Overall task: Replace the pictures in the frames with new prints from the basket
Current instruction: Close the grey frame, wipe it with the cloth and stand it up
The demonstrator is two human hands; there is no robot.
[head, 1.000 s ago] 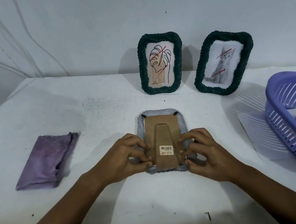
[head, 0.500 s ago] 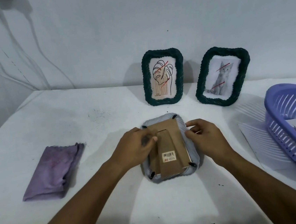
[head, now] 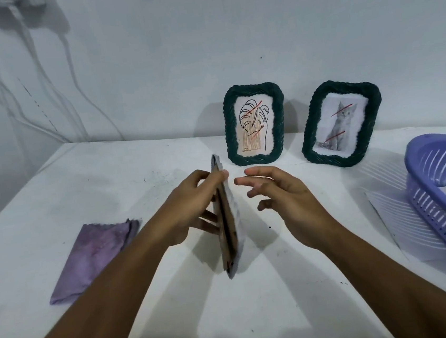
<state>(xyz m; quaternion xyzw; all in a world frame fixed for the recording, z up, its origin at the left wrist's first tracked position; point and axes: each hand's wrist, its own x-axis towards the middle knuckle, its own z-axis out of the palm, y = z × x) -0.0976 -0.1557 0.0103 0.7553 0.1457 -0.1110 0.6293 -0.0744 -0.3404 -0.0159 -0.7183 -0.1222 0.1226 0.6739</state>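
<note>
We see a white table (head: 273, 315), its top scuffed with dark specks. At the near left a folded purple cloth (head: 93, 258) lies flat on it. At the far side two dark green woven frames stand on it near the wall: the leaf frame (head: 255, 123) and, to its right, the cat frame (head: 341, 123). On the right edge sits a purple basket (head: 440, 201) resting on a white sheet (head: 392, 222).

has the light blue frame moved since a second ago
Yes. The light blue frame lay face down on the table; now the left hand holds it raised on edge, its top nearer the leaf-print frame. The right hand has let go.
</note>
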